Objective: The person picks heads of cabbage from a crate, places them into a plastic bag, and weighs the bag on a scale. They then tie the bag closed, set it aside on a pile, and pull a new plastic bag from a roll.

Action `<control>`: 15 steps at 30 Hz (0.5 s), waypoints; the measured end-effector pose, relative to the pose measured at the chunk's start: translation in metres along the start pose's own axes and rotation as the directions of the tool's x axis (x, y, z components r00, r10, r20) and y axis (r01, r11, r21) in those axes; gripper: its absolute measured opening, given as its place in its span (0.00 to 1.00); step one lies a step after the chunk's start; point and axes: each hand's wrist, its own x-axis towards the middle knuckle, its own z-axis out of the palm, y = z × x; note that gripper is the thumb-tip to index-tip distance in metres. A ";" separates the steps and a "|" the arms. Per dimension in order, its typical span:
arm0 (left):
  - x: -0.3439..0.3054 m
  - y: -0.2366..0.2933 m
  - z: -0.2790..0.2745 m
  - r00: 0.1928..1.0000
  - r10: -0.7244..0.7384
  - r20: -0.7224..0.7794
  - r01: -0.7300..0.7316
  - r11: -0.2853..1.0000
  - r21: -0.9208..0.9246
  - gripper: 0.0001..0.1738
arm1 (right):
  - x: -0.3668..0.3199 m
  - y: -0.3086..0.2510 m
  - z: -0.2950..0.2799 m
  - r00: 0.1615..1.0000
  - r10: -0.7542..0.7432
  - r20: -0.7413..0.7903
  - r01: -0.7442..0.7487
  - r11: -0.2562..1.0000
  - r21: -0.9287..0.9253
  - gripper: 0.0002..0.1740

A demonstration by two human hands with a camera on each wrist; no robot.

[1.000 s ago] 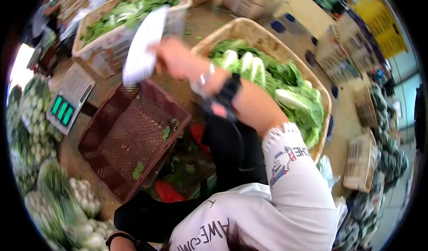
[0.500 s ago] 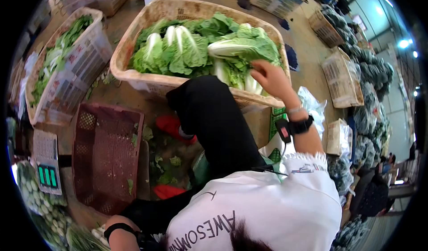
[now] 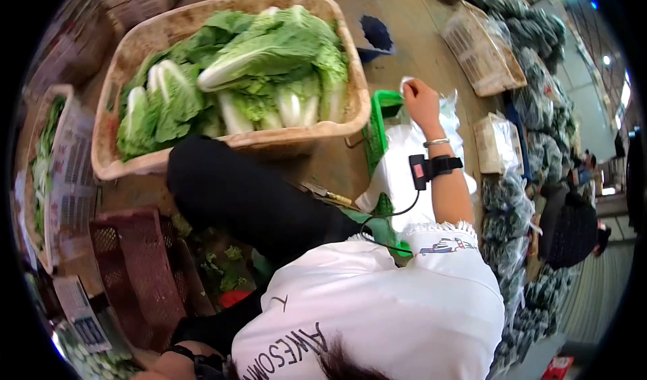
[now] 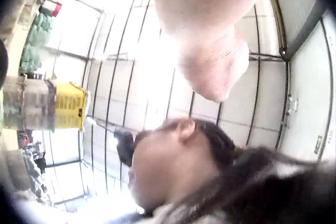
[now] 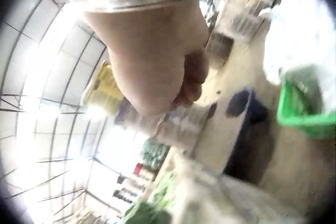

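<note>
My right hand (image 3: 421, 103) is over the white plastic bags (image 3: 404, 151) at the green basket (image 3: 377, 134). Its fingers are curled; in the right wrist view nothing shows in the hand (image 5: 152, 66), and the bags (image 5: 304, 35) appear apart from it. Beside my raised knee, a large crate (image 3: 229, 139) holds Chinese cabbages (image 3: 269, 56). At the lower left edge of the head view only part of my left hand (image 3: 151, 373) shows. In the left wrist view that hand (image 4: 215, 66) is seen from its heel, with the fingers hidden.
A maroon crate (image 3: 138, 279) and a scale (image 3: 84, 312) stand at lower left. A crate of greens (image 3: 74, 171) is at far left. A knife-like tool (image 3: 327, 193) lies near my leg. Bagged vegetables (image 3: 505, 245) and crates line the right side.
My right hand has moved from the sheet-like white item to the cabbage crate, then right to the plastic bags; the white item has left it. The head view has turned right.
</note>
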 end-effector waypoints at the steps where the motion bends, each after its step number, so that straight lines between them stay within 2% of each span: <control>1: -0.011 -0.016 -0.001 1.000 -0.012 0.005 0.012 0.999 -0.038 0.21 | -0.011 0.035 -0.010 0.995 0.089 0.052 -0.086 0.995 -0.055 0.09; 2: -0.022 -0.033 -0.006 0.972 -0.208 0.110 0.188 0.968 0.166 0.19 | -0.029 0.079 -0.019 0.976 0.157 0.148 -0.110 0.953 -0.283 0.10; 3: -0.035 -0.050 -0.010 0.898 -0.409 0.165 0.324 0.866 0.382 0.18 | -0.043 0.116 -0.024 0.946 0.236 0.222 -0.099 0.862 -0.497 0.11; 4: -0.049 -0.064 -0.008 0.784 -0.595 0.176 0.405 0.705 0.583 0.19 | -0.061 0.134 -0.031 0.930 0.305 0.207 -0.159 0.838 -0.521 0.12; 5: -0.065 -0.081 -0.004 0.639 -0.754 0.153 0.416 0.506 0.755 0.21 | -0.088 0.150 -0.038 0.904 0.380 0.194 -0.222 0.809 -0.545 0.13; 6: -0.083 -0.089 0.003 0.631 -0.680 0.373 0.459 0.715 0.528 0.18 | -0.111 0.167 -0.039 0.854 0.460 0.245 -0.241 0.764 -0.598 0.15; 7: -0.078 -0.051 0.040 0.420 -0.888 0.187 0.605 0.428 0.671 0.20 | -0.130 0.182 -0.036 0.796 0.531 0.291 -0.247 0.724 -0.644 0.18; 9: -0.109 -0.075 0.028 0.354 -0.826 0.439 0.554 0.564 0.613 0.18 | -0.163 0.191 -0.023 0.603 0.681 0.415 -0.365 0.698 -0.616 0.25; 10: -0.113 -0.069 0.033 0.353 -0.821 0.448 0.552 0.570 0.609 0.18 | -0.172 0.191 -0.014 0.491 0.716 0.496 -0.408 0.692 -0.595 0.28; 11: -0.117 -0.063 0.038 0.271 -0.832 0.484 0.579 0.543 0.608 0.19 | -0.180 0.190 -0.005 0.375 0.731 0.570 -0.450 0.682 -0.577 0.31; 12: -0.120 -0.058 0.042 0.189 -0.837 0.513 0.605 0.511 0.611 0.19 | -0.191 0.187 0.006 0.505 0.686 0.523 -0.420 0.725 -0.546 0.32; 13: -0.124 -0.058 0.042 0.194 -0.838 0.510 0.608 0.510 0.609 0.19 | -0.196 0.178 0.014 0.629 0.623 0.464 -0.380 0.768 -0.516 0.33; 14: -0.128 -0.062 0.039 0.173 -0.836 0.521 0.628 0.501 0.596 0.19 | -0.194 0.174 0.019 0.677 0.643 0.357 -0.440 0.743 -0.504 0.34; 15: -0.130 -0.064 0.036 0.152 -0.832 0.534 0.646 0.493 0.584 0.19 | -0.186 0.169 0.021 0.679 0.640 0.359 -0.438 0.746 -0.502 0.34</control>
